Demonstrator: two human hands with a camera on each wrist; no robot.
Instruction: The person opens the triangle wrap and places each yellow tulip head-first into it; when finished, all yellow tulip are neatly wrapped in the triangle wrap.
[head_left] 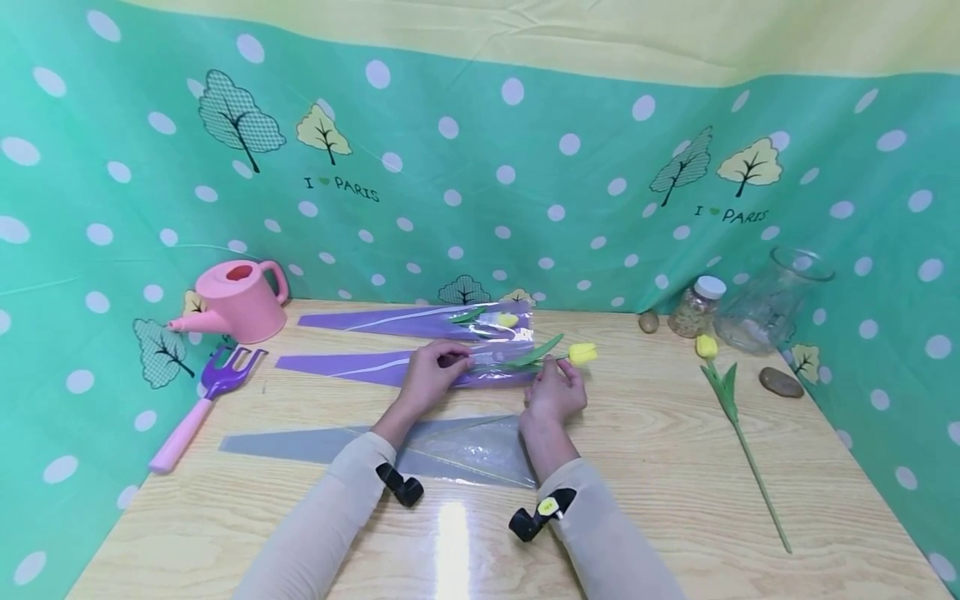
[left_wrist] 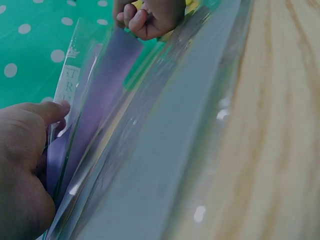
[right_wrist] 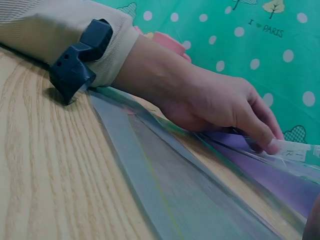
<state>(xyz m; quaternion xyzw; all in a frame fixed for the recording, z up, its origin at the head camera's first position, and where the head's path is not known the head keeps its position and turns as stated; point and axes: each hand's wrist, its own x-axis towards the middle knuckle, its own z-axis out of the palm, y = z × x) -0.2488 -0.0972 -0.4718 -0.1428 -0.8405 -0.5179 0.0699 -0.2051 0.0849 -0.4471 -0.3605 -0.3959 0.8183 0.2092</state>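
My left hand [head_left: 431, 377] pinches the clear upper side of a purple flower sleeve [head_left: 337, 364], near its wide end. In the left wrist view, the thumb lies against the sleeve's film [left_wrist: 70, 95]. At that wide end, my right hand [head_left: 557, 396] grips the stem of a yellow tulip [head_left: 582, 353] just below the bloom. The tulip's green leaf [head_left: 538, 353] slants up over the sleeve, and its lower stem runs leftward into the film. Nearer me, a grey flower sleeve [head_left: 300, 444] lies flat beneath my forearms.
Behind lies another purple sleeve [head_left: 360, 320] with a tulip inside. To the left are a pink watering can [head_left: 236, 304] and a toy fork [head_left: 202, 404]. To the right are a loose tulip [head_left: 753, 467], a glass vase [head_left: 761, 312], a lidded jar [head_left: 693, 310] and stones [head_left: 781, 382].
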